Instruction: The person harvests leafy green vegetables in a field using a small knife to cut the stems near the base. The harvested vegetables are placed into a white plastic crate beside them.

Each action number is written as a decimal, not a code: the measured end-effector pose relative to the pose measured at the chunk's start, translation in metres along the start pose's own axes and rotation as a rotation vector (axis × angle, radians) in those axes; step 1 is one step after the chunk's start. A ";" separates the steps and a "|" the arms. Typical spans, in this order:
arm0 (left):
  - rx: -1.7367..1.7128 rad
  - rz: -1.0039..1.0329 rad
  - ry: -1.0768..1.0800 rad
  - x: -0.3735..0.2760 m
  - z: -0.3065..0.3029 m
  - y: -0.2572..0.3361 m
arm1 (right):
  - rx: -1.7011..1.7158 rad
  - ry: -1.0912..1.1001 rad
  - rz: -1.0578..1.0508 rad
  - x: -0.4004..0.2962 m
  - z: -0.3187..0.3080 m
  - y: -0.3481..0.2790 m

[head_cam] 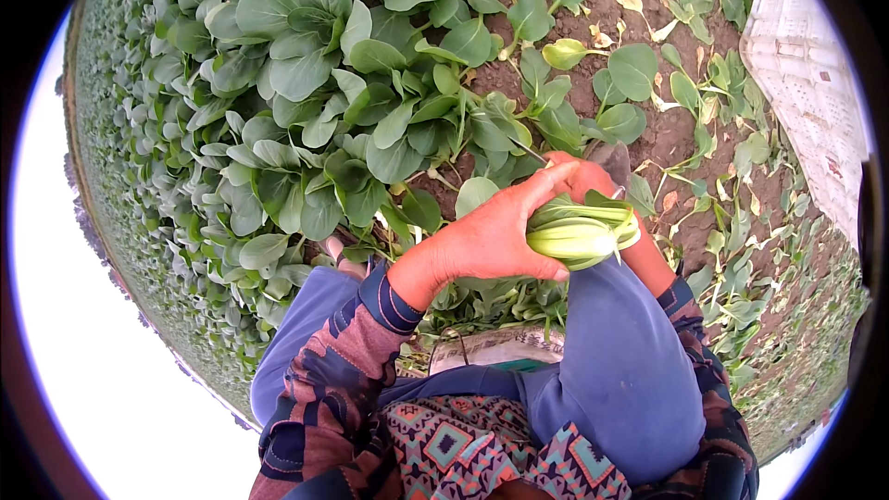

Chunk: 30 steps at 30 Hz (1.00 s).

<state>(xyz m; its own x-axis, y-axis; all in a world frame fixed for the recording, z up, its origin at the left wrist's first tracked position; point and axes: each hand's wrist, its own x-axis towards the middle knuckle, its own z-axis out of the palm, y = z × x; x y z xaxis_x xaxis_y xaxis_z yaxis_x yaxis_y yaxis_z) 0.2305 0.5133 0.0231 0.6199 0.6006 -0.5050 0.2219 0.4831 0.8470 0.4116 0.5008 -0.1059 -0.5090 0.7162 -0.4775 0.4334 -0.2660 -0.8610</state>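
Observation:
My left hand (496,232) is wrapped around a head of bok choy (573,239), thumb below and fingers over the top. Its pale stem base points right, above my right knee. Just beyond it, my right hand (587,175) is partly hidden behind my left fingers and the leaves. A thin metal blade (529,151), seemingly a knife's, sticks out from the right hand towards the upper left. The handle is hidden in the fist. Standing bok choy plants (396,132) grow close to the left of both hands.
Dense rows of bok choy (298,35) fill the left side. Bare soil (590,21) with cut and yellowed leaves runs along the right. A white plastic crate (806,76) stands at the far right. Between my legs lies a printed white sack (500,346), with loose greens (514,302) in front.

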 end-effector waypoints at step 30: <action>1.548 -0.110 0.137 -0.032 -0.087 -0.112 | -0.102 0.076 -0.035 0.027 0.014 -0.014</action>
<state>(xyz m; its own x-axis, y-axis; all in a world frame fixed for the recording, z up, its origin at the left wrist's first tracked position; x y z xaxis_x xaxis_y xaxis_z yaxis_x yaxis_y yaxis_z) 0.1207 0.4953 -0.0695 0.4970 0.7006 -0.5120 0.8451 -0.5247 0.1024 0.3815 0.5151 -0.1090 -0.4686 0.7719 -0.4297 0.4922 -0.1758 -0.8526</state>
